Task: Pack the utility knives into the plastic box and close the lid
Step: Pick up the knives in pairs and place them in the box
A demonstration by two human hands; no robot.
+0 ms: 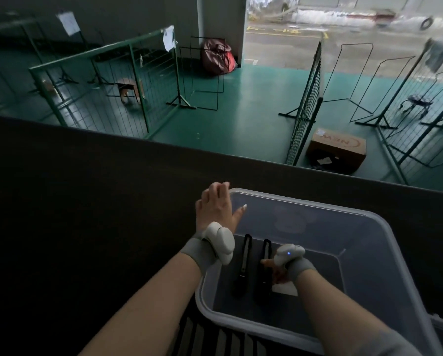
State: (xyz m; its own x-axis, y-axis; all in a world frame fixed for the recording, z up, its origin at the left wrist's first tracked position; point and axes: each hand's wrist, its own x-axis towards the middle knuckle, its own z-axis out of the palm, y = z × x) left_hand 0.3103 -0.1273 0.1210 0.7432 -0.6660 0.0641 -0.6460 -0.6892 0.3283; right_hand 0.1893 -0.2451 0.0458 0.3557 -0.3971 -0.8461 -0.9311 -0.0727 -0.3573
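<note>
Head view: right hand (279, 272) grip closed on knife (264, 268) inside box (384, 227).

The plastic box (384, 242) is translucent grey, the two utility knives (242, 268) black, the wristbands (193, 253) grey with white trackers (221, 241), the floor (241, 119) green.
</note>
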